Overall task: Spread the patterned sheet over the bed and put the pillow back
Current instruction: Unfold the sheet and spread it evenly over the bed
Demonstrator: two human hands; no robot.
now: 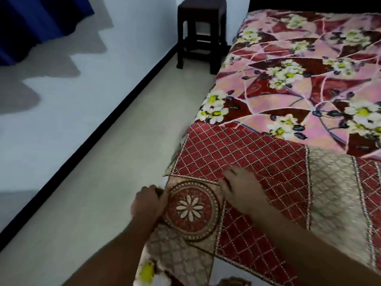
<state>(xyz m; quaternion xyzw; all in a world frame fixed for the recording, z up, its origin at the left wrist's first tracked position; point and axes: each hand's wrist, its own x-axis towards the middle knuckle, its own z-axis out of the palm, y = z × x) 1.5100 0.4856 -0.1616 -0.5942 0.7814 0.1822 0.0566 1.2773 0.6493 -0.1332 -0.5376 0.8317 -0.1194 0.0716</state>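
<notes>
- The patterned sheet (237,159) is gripped at its edge by the left hand (149,202).
- Just right of that grip, the right hand (240,188) is laid flat, fingers released, on the sheet.

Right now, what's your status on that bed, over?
Left hand gripping patterned sheet at bed's edge; right hand flat on it. Sheet covers near end only, floral blanket beyond. No pillow in view.
</notes>
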